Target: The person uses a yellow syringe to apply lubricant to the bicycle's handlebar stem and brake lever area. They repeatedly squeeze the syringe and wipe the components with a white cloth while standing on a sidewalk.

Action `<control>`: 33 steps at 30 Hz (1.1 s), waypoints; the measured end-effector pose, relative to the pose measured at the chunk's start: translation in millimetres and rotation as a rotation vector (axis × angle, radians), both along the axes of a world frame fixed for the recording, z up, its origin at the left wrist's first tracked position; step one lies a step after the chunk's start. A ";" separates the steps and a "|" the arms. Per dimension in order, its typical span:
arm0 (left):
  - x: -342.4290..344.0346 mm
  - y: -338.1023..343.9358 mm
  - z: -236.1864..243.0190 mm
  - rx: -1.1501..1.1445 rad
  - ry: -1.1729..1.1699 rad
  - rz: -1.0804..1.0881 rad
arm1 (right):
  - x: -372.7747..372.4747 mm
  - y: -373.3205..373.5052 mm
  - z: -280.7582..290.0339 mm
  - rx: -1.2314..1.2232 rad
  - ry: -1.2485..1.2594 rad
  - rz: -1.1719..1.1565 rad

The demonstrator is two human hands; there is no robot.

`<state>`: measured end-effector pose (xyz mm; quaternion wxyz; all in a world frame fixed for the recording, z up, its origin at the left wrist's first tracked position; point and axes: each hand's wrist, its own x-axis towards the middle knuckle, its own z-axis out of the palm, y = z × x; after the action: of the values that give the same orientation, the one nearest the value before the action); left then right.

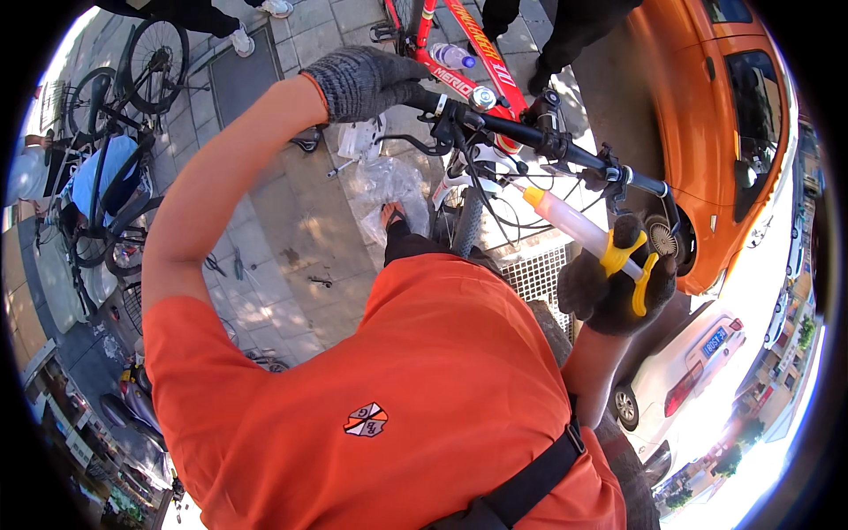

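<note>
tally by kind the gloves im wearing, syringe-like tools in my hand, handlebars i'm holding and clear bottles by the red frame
Gloves: 2
Syringe-like tool: 1
Handlebar: 1
Clear bottle: 1
Total: 5

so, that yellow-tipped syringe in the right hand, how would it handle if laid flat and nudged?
The syringe is probably stiff, as its barrel looks straight and moulded. Likely light for its size, given the translucent body, though its fill is unclear. The round barrel may start to roll, but the jutting yellow finger grips would probably stop it.
</note>
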<state>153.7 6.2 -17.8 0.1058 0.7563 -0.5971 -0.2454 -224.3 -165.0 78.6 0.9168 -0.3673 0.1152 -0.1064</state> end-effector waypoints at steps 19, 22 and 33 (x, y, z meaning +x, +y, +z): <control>15.7 -20.9 -32.3 0.030 -0.516 -0.204 | 13.1 18.2 -20.8 0.025 0.086 -0.147; 21.2 -24.2 -30.6 -0.038 -0.530 -0.237 | 18.3 21.4 -16.8 0.074 0.077 -0.135; 32.6 -30.1 -29.5 -0.077 -0.490 -0.217 | 27.3 15.2 -30.8 0.038 0.085 -0.140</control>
<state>186.4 -23.9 -47.3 -0.0401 0.7203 -0.6913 -0.0422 -197.0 -149.8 47.8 0.9081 -0.3452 0.1815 -0.1521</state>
